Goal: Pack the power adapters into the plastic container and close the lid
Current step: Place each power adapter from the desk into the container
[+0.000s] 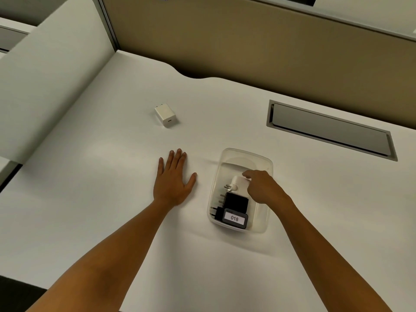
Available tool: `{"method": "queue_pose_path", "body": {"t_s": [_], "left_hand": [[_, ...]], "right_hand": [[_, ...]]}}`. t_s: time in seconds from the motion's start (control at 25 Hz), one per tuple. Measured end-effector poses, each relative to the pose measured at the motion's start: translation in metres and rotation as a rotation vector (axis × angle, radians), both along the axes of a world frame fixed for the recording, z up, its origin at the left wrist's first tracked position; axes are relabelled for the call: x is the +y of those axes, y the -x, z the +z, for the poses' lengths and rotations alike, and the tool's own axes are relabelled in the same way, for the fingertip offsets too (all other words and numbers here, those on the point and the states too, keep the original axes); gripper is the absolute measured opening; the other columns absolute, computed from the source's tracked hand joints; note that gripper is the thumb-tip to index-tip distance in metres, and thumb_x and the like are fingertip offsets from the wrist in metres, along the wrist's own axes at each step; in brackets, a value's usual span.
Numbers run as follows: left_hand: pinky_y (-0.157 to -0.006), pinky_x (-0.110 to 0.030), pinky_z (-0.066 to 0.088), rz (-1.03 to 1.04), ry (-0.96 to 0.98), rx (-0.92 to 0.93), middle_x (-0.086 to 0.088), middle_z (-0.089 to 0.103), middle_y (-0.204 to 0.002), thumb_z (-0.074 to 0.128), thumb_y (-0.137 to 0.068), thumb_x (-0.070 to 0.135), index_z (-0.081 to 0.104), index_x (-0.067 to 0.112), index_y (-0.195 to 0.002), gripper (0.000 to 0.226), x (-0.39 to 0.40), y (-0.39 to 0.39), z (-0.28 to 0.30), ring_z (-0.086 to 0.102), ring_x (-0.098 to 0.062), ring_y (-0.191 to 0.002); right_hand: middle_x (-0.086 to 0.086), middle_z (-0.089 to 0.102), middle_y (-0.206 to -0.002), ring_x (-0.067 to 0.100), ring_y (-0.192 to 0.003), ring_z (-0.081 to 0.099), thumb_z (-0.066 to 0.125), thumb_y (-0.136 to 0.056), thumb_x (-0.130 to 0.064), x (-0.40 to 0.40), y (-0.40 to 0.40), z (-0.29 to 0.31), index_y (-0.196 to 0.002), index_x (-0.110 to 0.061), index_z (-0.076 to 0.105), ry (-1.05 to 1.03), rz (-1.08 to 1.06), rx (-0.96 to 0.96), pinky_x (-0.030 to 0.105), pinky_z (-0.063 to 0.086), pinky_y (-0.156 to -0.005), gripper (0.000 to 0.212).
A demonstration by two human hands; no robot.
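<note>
Right hand (263,188) inside plastic container (262,221), fingers pinched on white adapter (239,183). Two black adapters (235,202) beside it, nearer container end. Left hand (172,179) flat, spread on desk (112,199), gripping nothing. Second white adapter (165,115) well apart, far-left on desk.

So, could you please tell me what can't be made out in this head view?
- Lid: none is visible anywhere on the table.
- White adapter in the container: its right side is hidden by the right hand, so the grip is unclear.
- Black adapters: the 018 label covers part of them.
- Loose white adapter: markings too small.
- Left hand: flat, palm hidden.
</note>
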State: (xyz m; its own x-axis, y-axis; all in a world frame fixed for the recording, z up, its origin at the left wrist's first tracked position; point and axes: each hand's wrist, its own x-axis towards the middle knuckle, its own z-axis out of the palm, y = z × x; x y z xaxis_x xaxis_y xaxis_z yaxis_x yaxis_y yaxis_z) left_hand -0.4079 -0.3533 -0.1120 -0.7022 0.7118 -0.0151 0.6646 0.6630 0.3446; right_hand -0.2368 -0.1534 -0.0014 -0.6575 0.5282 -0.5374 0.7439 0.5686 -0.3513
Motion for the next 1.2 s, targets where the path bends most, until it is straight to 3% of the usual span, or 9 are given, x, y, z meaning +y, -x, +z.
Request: {"method": "queue_pose_path", "body": {"t_s": [0.2,0.36,0.48,0.8,1.0,1.2], "left_hand": [[-0.126,-0.045,-0.001,-0.024,0.022,-0.012,0.0,0.004,-0.168,0.025,-0.098,0.061,0.009,0.019,-0.159,0.077,-0.002,0.002,0.002,-0.005,-0.017,-0.155],[-0.125,-0.045,-0.003,0.074,0.024,-0.019,0.001,0.001,-0.168,0.024,-0.099,0.058,0.007,0.02,-0.16,0.074,-0.007,0.008,0.001,-0.007,-0.017,-0.154],[-0.125,-0.045,-0.003,0.102,0.012,-0.006,0.001,0.005,-0.168,0.027,-0.1,0.057,0.011,0.021,-0.159,0.072,-0.021,0.031,0.001,-0.005,-0.017,-0.155],[-0.125,-0.049,-0.002,0.229,0.031,0.028,0.001,0.007,-0.168,0.024,-0.098,0.06,0.013,0.021,-0.159,0.073,-0.036,0.073,0.0,-0.004,-0.019,-0.155],[-0.124,-0.051,0.002,0.247,0.037,0.031,0.001,0.008,-0.168,0.024,-0.097,0.06,0.014,0.021,-0.159,0.074,-0.035,0.074,-0.003,-0.003,-0.02,-0.155],[-0.124,-0.051,0.003,0.262,0.0,0.035,0.001,0.012,-0.168,0.029,-0.096,0.058,0.018,0.02,-0.158,0.073,-0.033,0.072,-0.004,0.001,-0.02,-0.155]], "right_hand": [[0.005,0.069,-0.119,0.023,-0.108,0.064,0.044,-0.089,0.003,0.004,0.008,0.013,-0.117,-0.015,0.068,-0.125,-0.168,0.296,0.03,0.051,-0.093,0.041],[-0.005,0.074,-0.095,0.011,-0.088,0.067,0.05,-0.089,-0.002,0.012,0.032,0.027,-0.102,-0.021,0.071,-0.147,-0.148,0.468,0.02,0.05,-0.075,0.031],[-0.009,0.072,-0.093,0.006,-0.087,0.066,0.054,-0.089,-0.006,0.016,0.06,0.034,-0.101,-0.023,0.07,-0.118,-0.058,0.563,0.013,0.048,-0.076,0.027],[-0.001,0.071,-0.097,0.013,-0.087,0.065,0.061,-0.089,-0.016,0.021,0.167,0.013,-0.104,-0.018,0.069,-0.076,0.2,0.502,0.033,0.056,-0.083,0.017],[0.004,0.068,-0.109,0.018,-0.094,0.063,0.073,-0.082,-0.025,0.006,0.237,-0.014,-0.113,-0.013,0.064,-0.023,0.275,0.411,0.034,0.054,-0.087,0.035],[0.007,0.06,-0.122,0.024,-0.109,0.058,0.081,-0.069,-0.045,-0.016,0.29,-0.034,-0.125,-0.011,0.055,-0.054,0.154,0.433,0.034,0.048,-0.089,0.07]]}}
